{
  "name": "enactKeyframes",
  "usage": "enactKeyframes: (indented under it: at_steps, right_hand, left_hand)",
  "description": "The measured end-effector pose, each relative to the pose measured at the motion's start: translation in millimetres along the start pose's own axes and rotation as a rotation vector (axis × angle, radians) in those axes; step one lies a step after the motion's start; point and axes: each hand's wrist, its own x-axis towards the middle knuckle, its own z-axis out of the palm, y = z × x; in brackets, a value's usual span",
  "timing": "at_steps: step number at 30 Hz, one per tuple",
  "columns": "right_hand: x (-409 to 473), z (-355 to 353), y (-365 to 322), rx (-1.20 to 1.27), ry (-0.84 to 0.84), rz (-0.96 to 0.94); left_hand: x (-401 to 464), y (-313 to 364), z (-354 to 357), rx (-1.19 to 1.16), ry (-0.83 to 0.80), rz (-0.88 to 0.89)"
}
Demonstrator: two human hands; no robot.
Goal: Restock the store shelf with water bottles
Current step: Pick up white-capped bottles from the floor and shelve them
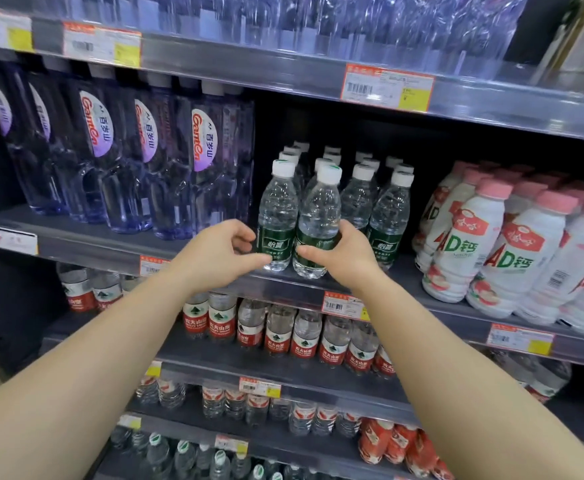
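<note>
Head view: right hand grips an upright bottle at the shelf edge; left hand pinches its neighbour (also upright).

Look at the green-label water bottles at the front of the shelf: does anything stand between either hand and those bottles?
Nothing visible does. The left hand reaches the front-left green-label bottle, thumb at its label. The right hand already grips the neighbouring green-label bottle. Both stand at the shelf edge.
</note>
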Motion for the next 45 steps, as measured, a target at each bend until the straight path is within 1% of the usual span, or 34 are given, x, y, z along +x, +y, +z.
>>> enactKeyframes:
  at_steps: [3,8,11,14,19,24,32,34,36,38,40,42,45]
  right_hand:
    - [5,10,7,-0.037,0.038,0.037]
    - [7,14,13,-0.039,0.039,0.022]
    - [6,15,17,-0.072,0.034,0.035]
    - [6,20,18,-0.089,0.087,0.045]
    - [4,28,20,-0.095,0.142,0.056]
    - [1,30,17,-0.122,0.164,0.079]
    - [-2,38,15,-0.156,0.228,0.098]
    - [0,34,14,-0.16,0.203,0.104]
    - [2,24,15,-0.163,0.12,0.111]
    - [2,11,17,-0.12,0.033,0.118]
    - [1,5,19,-0.054,-0.013,0.131]
    - [0,8,18,-0.044,-0.018,0.138]
    - [-1,17,17,-0.077,0.028,0.167]
  left_hand:
    - [-4,-6,8,0.223,-0.006,0.049]
    - [-6,-8,17,0.529,0.071,0.113]
    - [-6,-10,22,0.628,0.057,0.123]
    - [-5,-10,26,0.68,0.057,0.125]
    - [-5,-12,31,0.699,0.036,0.124]
    - [-8,-18,31,0.652,0.007,0.133]
    - [-16,-32,32,0.549,0.015,0.173]
    - [-26,-32,31,0.538,0.007,0.161]
    - [-36,-33,29,0.536,0.001,0.152]
    - [-45,-33,26,0.538,0.014,0.136]
    - [-51,-29,21,0.553,0.02,0.1]
    - [-52,-20,17,0.577,0.04,0.08]
    - [-52,-8,15,0.623,0.048,0.065]
